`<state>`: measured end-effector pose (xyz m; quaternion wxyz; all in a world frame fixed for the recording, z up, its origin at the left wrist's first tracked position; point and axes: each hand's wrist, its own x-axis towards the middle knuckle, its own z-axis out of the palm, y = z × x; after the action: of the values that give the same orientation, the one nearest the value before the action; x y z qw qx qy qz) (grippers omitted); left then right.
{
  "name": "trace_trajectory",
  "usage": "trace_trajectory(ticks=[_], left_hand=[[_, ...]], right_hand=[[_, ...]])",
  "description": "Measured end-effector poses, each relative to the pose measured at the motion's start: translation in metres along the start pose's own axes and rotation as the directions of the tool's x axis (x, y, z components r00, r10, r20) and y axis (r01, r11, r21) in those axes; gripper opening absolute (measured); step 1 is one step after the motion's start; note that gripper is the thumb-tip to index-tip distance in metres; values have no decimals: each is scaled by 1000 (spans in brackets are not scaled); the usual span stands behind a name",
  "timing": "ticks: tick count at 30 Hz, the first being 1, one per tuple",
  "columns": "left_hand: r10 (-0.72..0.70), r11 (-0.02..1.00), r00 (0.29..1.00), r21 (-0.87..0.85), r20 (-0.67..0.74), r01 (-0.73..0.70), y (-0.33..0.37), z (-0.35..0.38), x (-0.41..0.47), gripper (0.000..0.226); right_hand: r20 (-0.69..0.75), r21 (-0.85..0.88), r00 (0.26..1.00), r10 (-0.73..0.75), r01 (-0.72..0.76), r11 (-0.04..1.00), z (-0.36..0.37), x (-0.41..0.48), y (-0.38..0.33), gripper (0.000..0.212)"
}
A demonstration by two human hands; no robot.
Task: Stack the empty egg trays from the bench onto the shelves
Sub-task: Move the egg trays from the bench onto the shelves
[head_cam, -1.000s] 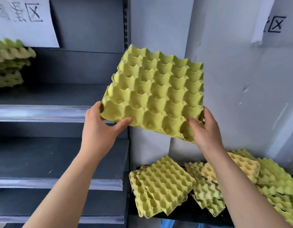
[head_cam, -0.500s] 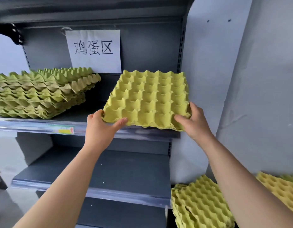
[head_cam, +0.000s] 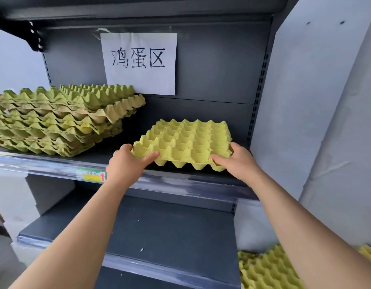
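Egg tray (head_cam: 188, 142), yellow-green pulp, empty, is sitting roughly level over the right part of the upper shelf (head_cam: 55, 163), its near edge at the front lip. Cannot tell whether its underside is touching the shelf.

Left hand (head_cam: 126, 163) is holding the near-left corner and right hand (head_cam: 238, 161) the near-right. Each grip is clamped on the tray, thumb lying on top, fingers under.

Stack of trays (head_cam: 59, 122) is standing on the same shelf to the left, apart from the held tray, layers sitting unevenly. Paper sign (head_cam: 138, 63) is hanging on the back panel. Loose trays (head_cam: 268, 270) are lying low at near right.

Risks, as judged:
- Letting go this close to the lip may leave the tray overhanging and tipping off.
- Sliding it left carelessly may be nudging the crooked stack.
- Pinching hard could be crushing the soft pulp corners.
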<state>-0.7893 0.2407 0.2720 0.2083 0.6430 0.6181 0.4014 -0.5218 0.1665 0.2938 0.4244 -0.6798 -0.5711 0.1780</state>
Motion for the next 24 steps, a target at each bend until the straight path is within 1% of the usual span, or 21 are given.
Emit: trace_trajectory(ticks=[1,3,5,8,10,11,13,15,18,21,24], left_hand=[[0,999,1000,45,-6,0,-2,2,3,122],[11,992,999,125,-30,-7,-5,7,7,105],[31,986,998,163,-52,-22,-6,12,9,93],[82,979,994,193,-66,-68,-7,17,12,87],[142,972,984,205,-107,-118,-7,19,10,80],[198,963,970,210,-141,-166,-6,19,7,74],[337,931,923,213,-186,-297,1,21,0,60],[465,881,866,189,-183,-433,9,25,-9,49],[625,780,766,141,-152,-609,25,37,-26,41],[733,679,672,54,-108,-732,40,56,-54,41],[790,608,610,-51,-62,-792,51,82,-89,38]], right_hand=[[4,-7,1000,1,-1,1000,2,2,0,40],[7,-34,1000,4,-3,999,6,5,2,33],[8,-80,1000,15,-14,997,8,7,2,29],[3,-153,999,34,-33,988,9,7,2,19],[-33,-211,999,30,-36,977,9,4,0,19],[-59,-232,998,28,-41,972,8,1,-2,20],[-120,-261,992,27,-58,964,5,-10,-6,22],[-182,-279,983,37,-88,956,-1,-24,-10,26],[-252,-332,967,37,-122,935,-16,-49,-9,42],[-317,-380,948,35,-161,911,-34,-79,6,45],[-377,-416,924,61,-228,880,-54,-115,31,44]])
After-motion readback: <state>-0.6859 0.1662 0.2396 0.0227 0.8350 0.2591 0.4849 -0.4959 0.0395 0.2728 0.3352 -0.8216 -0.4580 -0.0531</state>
